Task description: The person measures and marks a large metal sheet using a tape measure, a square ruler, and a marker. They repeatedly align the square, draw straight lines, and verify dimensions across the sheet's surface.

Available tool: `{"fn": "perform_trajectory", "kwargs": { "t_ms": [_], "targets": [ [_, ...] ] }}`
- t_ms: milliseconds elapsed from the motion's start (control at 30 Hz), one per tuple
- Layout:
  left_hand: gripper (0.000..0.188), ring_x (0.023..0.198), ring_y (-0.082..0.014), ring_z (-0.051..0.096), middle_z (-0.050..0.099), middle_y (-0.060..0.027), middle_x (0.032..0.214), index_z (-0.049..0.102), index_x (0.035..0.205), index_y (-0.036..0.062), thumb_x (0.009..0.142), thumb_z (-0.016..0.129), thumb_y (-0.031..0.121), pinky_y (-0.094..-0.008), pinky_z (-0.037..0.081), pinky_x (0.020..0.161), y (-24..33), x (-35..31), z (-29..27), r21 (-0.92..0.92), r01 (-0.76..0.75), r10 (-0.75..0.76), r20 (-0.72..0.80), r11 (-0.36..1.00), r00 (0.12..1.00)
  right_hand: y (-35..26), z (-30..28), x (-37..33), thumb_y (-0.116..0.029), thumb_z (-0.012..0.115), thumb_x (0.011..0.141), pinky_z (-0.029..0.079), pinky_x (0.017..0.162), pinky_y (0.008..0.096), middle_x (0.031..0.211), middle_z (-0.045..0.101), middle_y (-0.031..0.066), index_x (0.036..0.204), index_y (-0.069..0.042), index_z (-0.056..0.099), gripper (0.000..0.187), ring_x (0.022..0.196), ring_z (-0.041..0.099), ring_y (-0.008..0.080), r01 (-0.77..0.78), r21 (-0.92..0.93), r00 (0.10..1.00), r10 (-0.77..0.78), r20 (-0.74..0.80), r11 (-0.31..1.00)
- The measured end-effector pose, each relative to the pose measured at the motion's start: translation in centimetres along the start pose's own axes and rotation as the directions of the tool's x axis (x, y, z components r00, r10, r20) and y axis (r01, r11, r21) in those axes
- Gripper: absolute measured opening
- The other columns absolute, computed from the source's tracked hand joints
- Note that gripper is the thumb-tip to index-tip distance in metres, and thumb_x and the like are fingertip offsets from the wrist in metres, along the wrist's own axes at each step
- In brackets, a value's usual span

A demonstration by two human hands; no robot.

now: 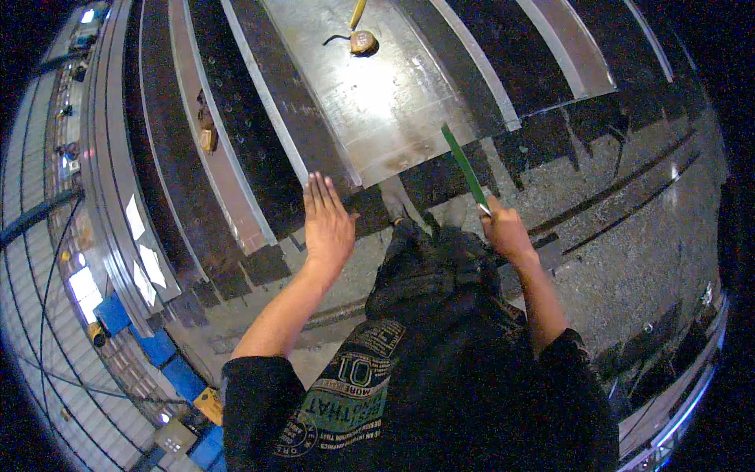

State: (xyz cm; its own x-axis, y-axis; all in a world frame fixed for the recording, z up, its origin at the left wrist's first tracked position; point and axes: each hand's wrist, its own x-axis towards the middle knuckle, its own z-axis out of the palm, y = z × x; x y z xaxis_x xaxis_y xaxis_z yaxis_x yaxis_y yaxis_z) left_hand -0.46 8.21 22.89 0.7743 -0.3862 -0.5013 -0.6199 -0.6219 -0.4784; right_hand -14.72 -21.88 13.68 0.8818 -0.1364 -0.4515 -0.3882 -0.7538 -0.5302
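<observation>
Right hand (507, 230): closed around the lower end of the green strip (465, 167), right of centre
Left hand (328, 226): spread flat, left of centre
Strip's long axis: steep, tip pointing up, slightly left
Tape measure (364, 42): on metal plate (393, 130), top centre

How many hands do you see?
2: the left hand, stretched out near the end of a metal strip, and the right hand, holding a green stick. More could be hidden in the dark edges.
</observation>
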Motion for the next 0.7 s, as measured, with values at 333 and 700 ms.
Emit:
{"fn": "perform_trajectory", "kwargs": {
  "t_ms": [333,700],
  "targets": [
    [0.079,0.143,-0.0432,0.021,0.021,-0.0345,0.150,0.024,0.142,-0.0163,0.092,0.055,0.036,-0.0477,0.014,0.119,1.8,-0.1,0.9,-0.475,0.166,-0.290,-0.201,0.864,0.936,0.0,1.0,1.3,-0.018,0.060,0.090,0.044,0.063,0.0580,0.075,0.060,0.0295,0.110,-0.006,0.054,0.024,0.072,0.059,0.0493,0.240,0.112,0.966,-0.226,-0.123,0.964],
    [0.057,0.142,-0.0435,0.025,0.032,-0.0276,0.150,0.039,0.142,-0.0060,0.098,0.038,0.030,-0.0616,0.008,0.114,4.4,3.3,-2.7,0.105,0.003,-0.030,0.262,0.995,0.965,0.1,-1.2,-1.4,-0.016,0.058,0.090,0.045,0.062,0.0540,0.076,0.059,0.0305,0.103,-0.004,0.056,0.018,0.075,0.059,0.0503,0.090,0.134,0.996,-0.086,-0.038,0.987]
  ]
}}
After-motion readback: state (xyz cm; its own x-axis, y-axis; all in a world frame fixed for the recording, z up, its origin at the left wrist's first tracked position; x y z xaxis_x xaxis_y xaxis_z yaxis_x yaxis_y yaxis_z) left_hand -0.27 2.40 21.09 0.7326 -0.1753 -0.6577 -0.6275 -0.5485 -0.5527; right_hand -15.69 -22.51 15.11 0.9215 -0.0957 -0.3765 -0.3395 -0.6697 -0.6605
